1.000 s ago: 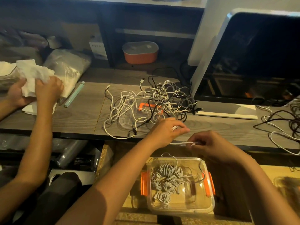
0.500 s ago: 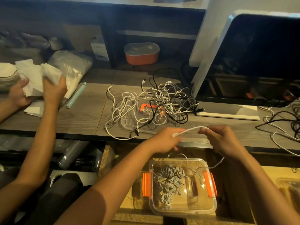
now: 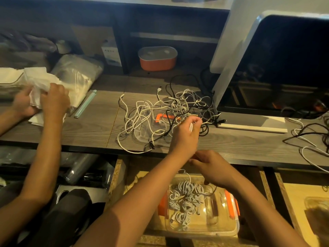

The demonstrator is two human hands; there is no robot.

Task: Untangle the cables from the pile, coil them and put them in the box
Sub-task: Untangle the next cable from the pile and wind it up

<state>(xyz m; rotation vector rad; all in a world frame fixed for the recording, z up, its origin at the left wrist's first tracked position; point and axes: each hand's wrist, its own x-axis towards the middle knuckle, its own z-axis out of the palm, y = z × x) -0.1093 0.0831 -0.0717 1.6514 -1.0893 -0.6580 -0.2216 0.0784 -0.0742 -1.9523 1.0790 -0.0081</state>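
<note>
On my feed the table [image 3: 89,129] is grey wood grain. Smack in the middle sits a tangle of white and black cables [image 3: 147,106], draped over a clear lid [image 3: 142,134] with an orange clip [image 3: 160,117]. Just right of it is the monitor's white foot [image 3: 249,124], and further right another loose bunch of cables [image 3: 309,138]. Left side: a pale green stick [image 3: 85,103], a plastic bag [image 3: 76,75] and some white paper [image 3: 37,120].

**No readable text**

White box [image 3: 111,55] at 11 o'clock, in the back cubby, has a row of small dark marks and a darker patch below. All of it is too blurred to read. Monitor [image 3: 284,59] at 2 o'clock has a dark screen showing reflections only.
</note>
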